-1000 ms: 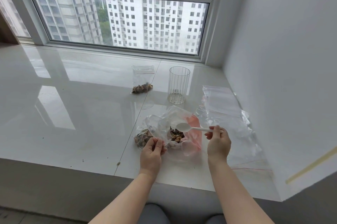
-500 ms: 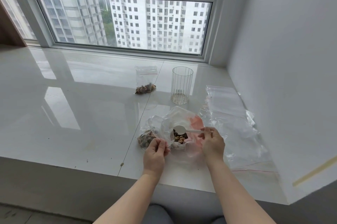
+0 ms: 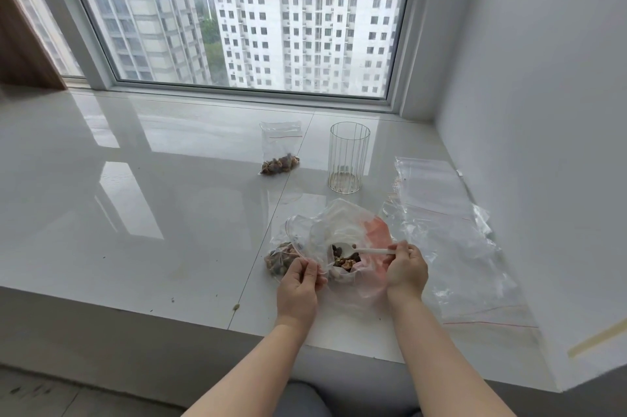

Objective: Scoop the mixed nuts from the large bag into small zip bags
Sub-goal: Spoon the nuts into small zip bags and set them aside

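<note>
The large clear bag with a red patch lies open on the white sill, mixed nuts showing at its mouth. My right hand grips the handle of a white plastic spoon, whose bowl sits down among the nuts inside the bag. My left hand pinches the plastic edge where a small zip bag holding some nuts meets the large bag. A second small zip bag with nuts at its bottom lies further back.
A ribbed clear glass stands behind the large bag. A pile of flat zip bags lies to the right along the white wall. The glossy sill drops off at its front edge near my wrists. A few crumbs lie by that edge.
The spoon has gone from above the large bag's mouth down into the nuts. My right hand has lowered with it. My left hand keeps its pinch on the plastic.
</note>
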